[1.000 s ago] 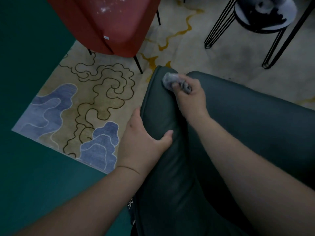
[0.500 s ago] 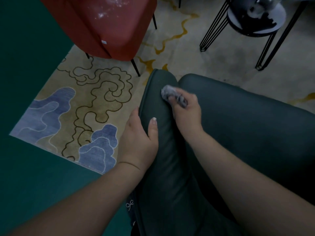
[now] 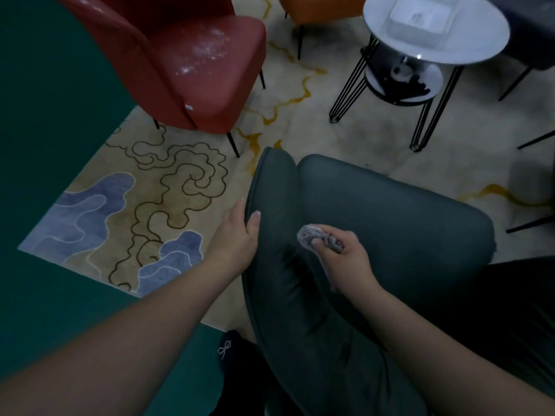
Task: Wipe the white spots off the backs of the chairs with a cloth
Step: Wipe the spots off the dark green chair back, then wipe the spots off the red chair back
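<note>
- No readable writing: the small pale tag (image 3: pixel 189 107) on the red chair (image 3: pixel 192 64) is too small to read, and the light emblem (image 3: pixel 225 349) on the dark item by your feet is only a looped shape.
- Your left hand (image 3: pixel 237 235) grips the edge of the dark green chair (image 3: pixel 375 211), thumb on top, fingers hidden behind it.
- Your right hand (image 3: pixel 345 256) is curled round the bunched grey cloth (image 3: pixel 312 237), which sits just over the fold between back and seat; whether it touches the leather is hard to tell.
- White spots (image 3: pixel 207 52) show on the red chair, well away from the cloth.
- The round counter (image 3: pixel 480 46) holds a pale tray (image 3: pixel 420 16); the things on its lower shelf are too dark to make out. An orange chair (image 3: pixel 318 7) is cut off at the top.
- Since the earlier frame your right hand has drawn the cloth back from the top end of the backrest, and your view has lifted, bringing the counter top into sight.
</note>
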The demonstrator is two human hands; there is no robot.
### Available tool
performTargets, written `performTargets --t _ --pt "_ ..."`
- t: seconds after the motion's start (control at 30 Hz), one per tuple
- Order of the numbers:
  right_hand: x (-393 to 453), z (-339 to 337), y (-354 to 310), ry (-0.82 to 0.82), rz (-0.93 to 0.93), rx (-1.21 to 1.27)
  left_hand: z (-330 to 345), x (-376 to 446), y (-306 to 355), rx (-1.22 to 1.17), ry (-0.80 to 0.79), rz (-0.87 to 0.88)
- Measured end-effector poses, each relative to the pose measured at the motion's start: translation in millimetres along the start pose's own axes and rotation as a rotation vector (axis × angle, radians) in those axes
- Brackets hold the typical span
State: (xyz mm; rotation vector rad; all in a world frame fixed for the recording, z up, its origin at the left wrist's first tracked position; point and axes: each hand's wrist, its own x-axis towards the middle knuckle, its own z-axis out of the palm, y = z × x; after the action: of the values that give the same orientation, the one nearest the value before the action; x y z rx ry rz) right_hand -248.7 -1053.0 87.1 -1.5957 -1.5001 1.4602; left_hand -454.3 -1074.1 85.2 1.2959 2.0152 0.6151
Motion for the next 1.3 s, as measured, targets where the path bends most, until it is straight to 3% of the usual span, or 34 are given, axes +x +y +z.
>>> performTargets --t 0.2,0.4,0.9,1.3 --pt "-15.1 -3.5 -40.5 0.058 -0.076 0.019 -51.8 -46.8 -11.0 0.484 -0.064 0.159" --pt "-29.1 30.5 -98.0 0.051 -0.155 -0.069 -124.2 -51.8 -31.9 0.732 -0.088 0.246" --pt "5.6 238.9 -239.0 0.208 -0.225 -0.024 -343.9 26.7 -145.1 0.798 -0.012 0.319" --pt "102.0 259.3 -271.0 0.262 -0.155 0.007 -361.7 127.7 -148.7 0.751 -0.012 0.324"
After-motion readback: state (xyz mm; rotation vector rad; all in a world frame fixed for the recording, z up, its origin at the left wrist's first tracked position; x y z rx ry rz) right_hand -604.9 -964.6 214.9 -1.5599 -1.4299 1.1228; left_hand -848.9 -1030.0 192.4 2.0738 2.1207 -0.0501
